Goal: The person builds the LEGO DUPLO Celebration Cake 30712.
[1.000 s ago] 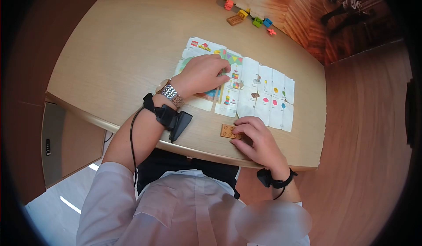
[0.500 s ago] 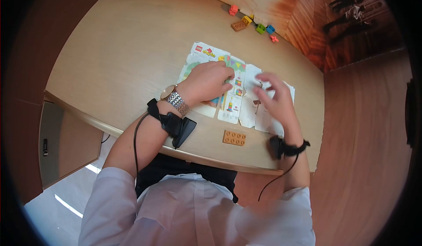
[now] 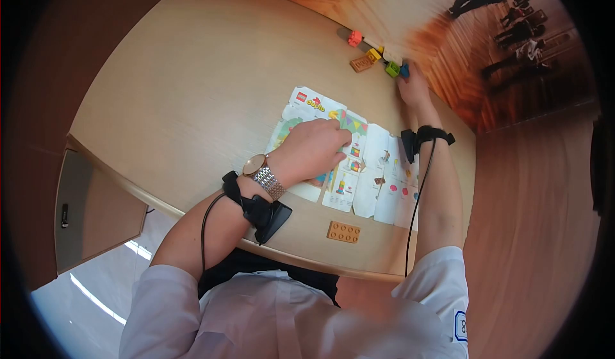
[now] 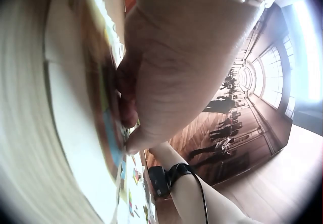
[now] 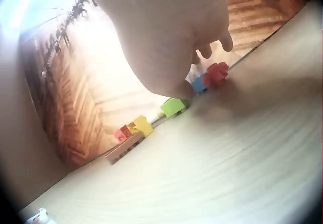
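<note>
Blue block [image 3: 404, 70] — one, at the far edge of the tabletop [image 3: 179, 102], against the backdrop.
Right hand [image 3: 415, 86]: at the blue block, thumb close to it; three fingertips show clear of it in the right wrist view. Whether the block is gripped cannot be told.
Red flower-shaped piece [image 5: 216, 74]: just beside the blue block.
Green block [image 3: 393, 69]: next along the edge, on the other side of the blue one.
Yellow block [image 3: 373, 55]: beyond the green, beside a brown studded plate [image 3: 361, 63].
Coral-red block [image 3: 355, 38]: end of the row.
Instruction sheet [image 3: 366, 195]: creased, printed with bricks and a "duplo" logo, mid-tabletop.
Left hand [image 3: 312, 149]: over the sheet, fingers loosely bent, grasping nothing.
Tan plate [image 3: 344, 231]: eight studs, lying flat between sheet and near edge.
Wristwatch [image 3: 255, 164]: metal band, left wrist.
Backdrop [image 3: 461, 64]: photographic print — wooden floor, walking figures.
Cabinet [image 3: 96, 218]: below the tabletop, left side.
</note>
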A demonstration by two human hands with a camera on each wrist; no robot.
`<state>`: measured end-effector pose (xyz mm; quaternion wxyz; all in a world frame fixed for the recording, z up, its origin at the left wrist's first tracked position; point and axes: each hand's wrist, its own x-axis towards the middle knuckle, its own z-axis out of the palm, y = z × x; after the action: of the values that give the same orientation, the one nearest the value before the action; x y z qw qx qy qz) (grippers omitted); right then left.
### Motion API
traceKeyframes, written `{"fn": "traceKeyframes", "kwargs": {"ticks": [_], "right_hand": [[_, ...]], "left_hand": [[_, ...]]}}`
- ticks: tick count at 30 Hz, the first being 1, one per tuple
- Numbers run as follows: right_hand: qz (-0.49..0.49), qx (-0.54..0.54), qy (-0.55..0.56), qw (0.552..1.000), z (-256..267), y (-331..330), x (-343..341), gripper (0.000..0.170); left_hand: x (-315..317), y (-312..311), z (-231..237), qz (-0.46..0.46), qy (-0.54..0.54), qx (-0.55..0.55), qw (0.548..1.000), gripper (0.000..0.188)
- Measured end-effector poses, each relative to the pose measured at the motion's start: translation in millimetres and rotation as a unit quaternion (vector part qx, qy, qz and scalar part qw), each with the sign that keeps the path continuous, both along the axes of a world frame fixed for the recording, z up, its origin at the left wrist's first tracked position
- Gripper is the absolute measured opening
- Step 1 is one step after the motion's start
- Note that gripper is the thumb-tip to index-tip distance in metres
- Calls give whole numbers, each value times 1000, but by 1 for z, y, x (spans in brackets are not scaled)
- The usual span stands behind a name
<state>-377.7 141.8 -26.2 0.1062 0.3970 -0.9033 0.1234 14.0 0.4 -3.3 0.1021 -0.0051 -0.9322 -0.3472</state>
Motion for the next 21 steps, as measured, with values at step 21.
{"fn": "traceKeyframes", "kwargs": {"ticks": [21], "right_hand": [[71, -436, -653, 615, 78, 104, 253, 48]], "left_hand": [[-1, -2, -2, -7, 15, 0, 1000, 25]]}}
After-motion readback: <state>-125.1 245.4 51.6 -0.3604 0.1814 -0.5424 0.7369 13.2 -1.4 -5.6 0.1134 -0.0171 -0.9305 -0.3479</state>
